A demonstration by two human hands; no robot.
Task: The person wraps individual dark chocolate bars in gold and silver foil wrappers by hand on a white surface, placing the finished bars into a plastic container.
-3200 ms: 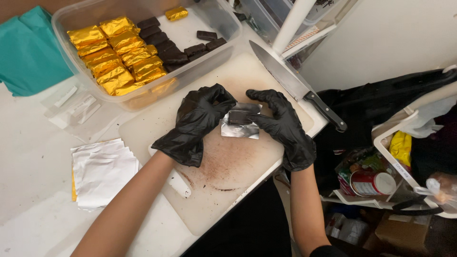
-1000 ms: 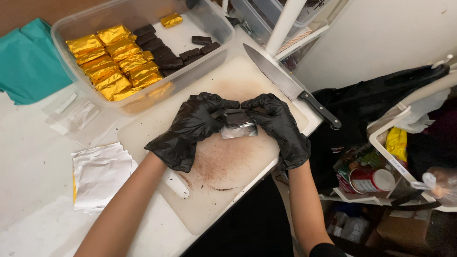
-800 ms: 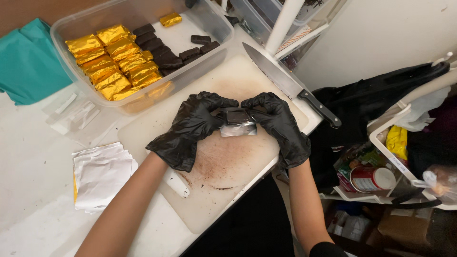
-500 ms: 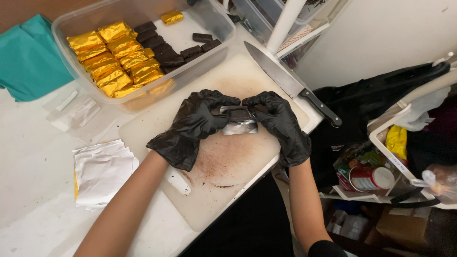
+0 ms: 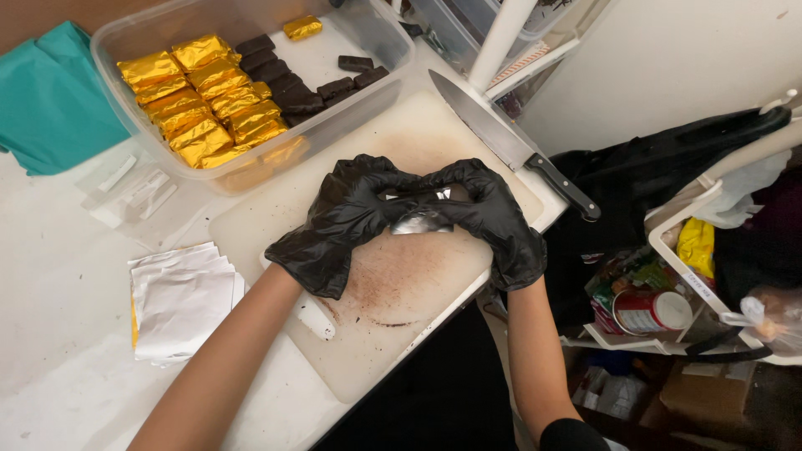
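Observation:
Both of my hands wear black gloves and meet over a stained white cutting board (image 5: 434, 134). My left hand (image 5: 338, 221) and my right hand (image 5: 489, 217) together pinch a small dark bar half wrapped in silver foil (image 5: 420, 219), fingers folded over its top. The foil's shiny side shows below my fingertips; the bar itself is mostly hidden.
A clear plastic tub (image 5: 380, 33) at the back holds several gold-wrapped bars (image 5: 200, 100) and bare dark bars (image 5: 288, 83). A large knife (image 5: 510, 146) lies on the board's right edge. Foil sheets (image 5: 180, 301) are stacked at left, beside a teal cloth (image 5: 50, 104). A cluttered white rack (image 5: 702, 276) stands right.
My hands have closed in tighter over the foil-wrapped bar, folding the foil around it. The bar has stayed at the same spot on the board.

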